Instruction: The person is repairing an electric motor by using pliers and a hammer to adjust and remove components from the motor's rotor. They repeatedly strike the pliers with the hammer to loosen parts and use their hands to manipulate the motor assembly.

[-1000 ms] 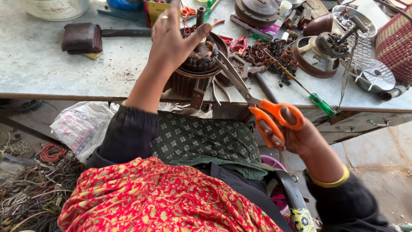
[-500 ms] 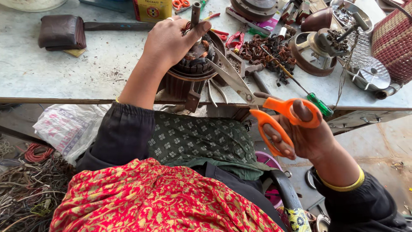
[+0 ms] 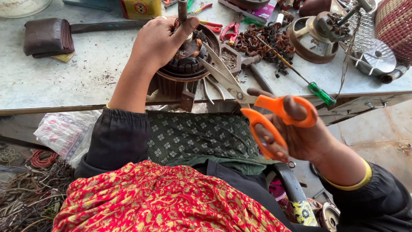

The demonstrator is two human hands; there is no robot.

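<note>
My left hand point(image 3: 159, 42) grips the top of a dark round motor stator point(image 3: 185, 68) with copper windings, which stands at the front edge of the grey workbench point(image 3: 86, 73); the thumb rests by its metal shaft point(image 3: 183, 9). My right hand point(image 3: 300, 133) holds orange-handled scissors point(image 3: 268, 114), fingers through the loops. The steel blades point(image 3: 221, 73) are slightly apart and reach into the windings at the stator's right side.
On the bench lie a green-handled screwdriver point(image 3: 319, 92), a hammer point(image 3: 255, 71), red pliers point(image 3: 227, 30), a pile of cut copper bits point(image 3: 266, 41), round motor parts point(image 3: 311, 36), a brown pouch point(image 3: 47, 38) and a yellow box point(image 3: 140, 7). Tangled wire scraps point(image 3: 30, 193) lie on the floor at left.
The view has moved closer. My left hand has closed down over the stator top, and my right hand has brought the scissors blades into the windings.
</note>
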